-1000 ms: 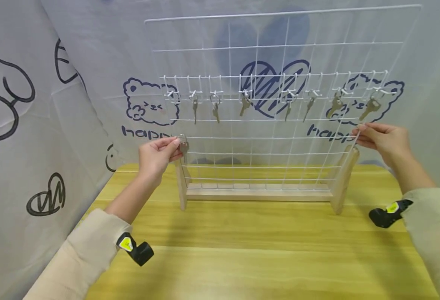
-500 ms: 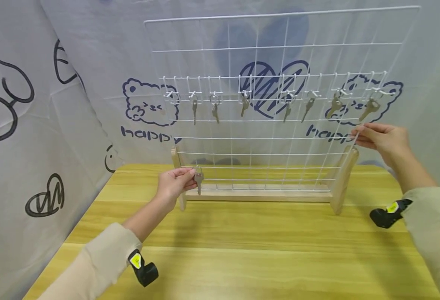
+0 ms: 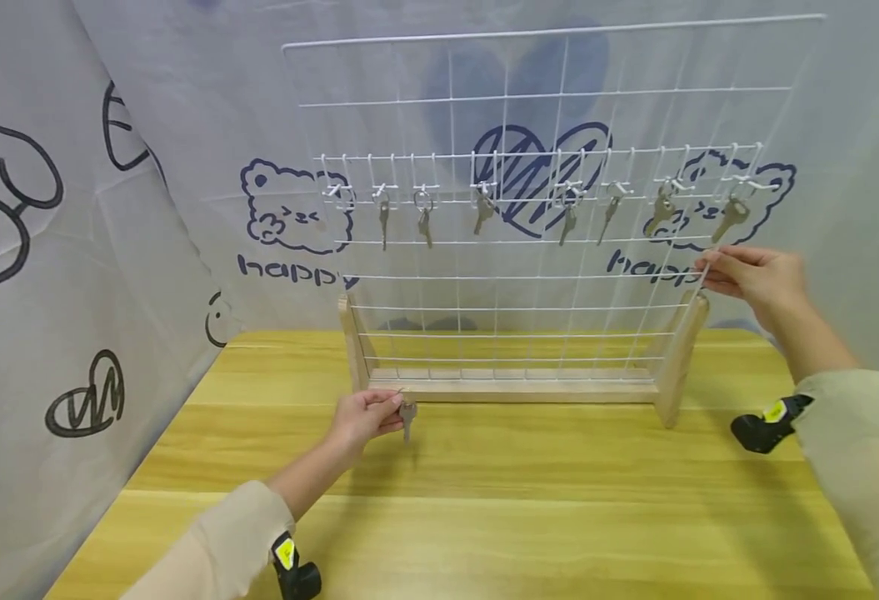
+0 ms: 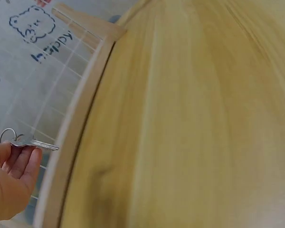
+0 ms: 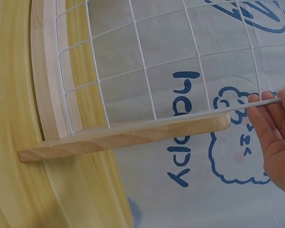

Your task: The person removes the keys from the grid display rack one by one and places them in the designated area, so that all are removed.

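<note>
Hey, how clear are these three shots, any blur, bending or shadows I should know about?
Head view: sharp, evenly lit, the wire grid rack bows from wide-angle distortion, and a soft shadow lies on the table under the key that the left hand pinches. Left wrist view: wood grain smeared by motion blur. Right wrist view: crisp, the rack's wooden foot curved, the right hand on the wire.

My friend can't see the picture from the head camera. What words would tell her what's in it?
A left hand pinches a key just above a yellow wooden table, in front of a white wire rack on a wooden stand. The right hand grips the rack's right edge, and seven keys hang from its hooks.
</note>
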`<state>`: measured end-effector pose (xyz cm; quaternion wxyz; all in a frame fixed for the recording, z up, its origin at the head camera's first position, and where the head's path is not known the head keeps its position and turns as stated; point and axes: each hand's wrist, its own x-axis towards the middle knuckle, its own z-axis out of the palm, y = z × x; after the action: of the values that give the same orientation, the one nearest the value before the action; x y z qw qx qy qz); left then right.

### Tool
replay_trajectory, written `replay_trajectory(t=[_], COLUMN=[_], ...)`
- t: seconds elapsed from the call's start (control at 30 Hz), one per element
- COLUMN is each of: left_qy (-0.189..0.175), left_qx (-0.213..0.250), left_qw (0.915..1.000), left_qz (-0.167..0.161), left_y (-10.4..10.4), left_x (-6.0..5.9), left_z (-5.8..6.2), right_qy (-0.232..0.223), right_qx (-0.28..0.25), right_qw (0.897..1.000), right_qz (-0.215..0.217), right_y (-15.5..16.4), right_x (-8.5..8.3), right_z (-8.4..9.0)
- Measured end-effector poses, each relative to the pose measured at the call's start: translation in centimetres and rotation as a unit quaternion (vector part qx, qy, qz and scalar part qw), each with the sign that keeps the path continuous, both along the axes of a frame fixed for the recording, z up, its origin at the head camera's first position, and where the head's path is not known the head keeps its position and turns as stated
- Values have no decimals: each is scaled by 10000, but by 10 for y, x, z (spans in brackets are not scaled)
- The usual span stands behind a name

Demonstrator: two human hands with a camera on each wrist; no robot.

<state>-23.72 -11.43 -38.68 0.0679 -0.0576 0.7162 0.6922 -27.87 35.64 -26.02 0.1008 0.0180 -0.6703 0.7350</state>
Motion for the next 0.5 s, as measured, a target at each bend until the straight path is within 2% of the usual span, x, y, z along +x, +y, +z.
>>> replay_trajectory(t=[0.1, 0.27, 0.5], left_qy=[-84, -205, -351], left_qx=[-176, -358, -559], left_qw=[9998, 9991, 9977], left_qz=[-80, -15, -118], left_y=[-1, -5, -14], left_x=[3, 10, 16], left_z=[-13, -30, -44], right_qy=[25, 0, 47], right_qx=[94, 187, 250], right_qw=[9999, 9998, 9996], right_qz=[-75, -78, -107], right_y=[-1, -1, -1], right_x=[0, 1, 0], right_z=[0, -3, -1])
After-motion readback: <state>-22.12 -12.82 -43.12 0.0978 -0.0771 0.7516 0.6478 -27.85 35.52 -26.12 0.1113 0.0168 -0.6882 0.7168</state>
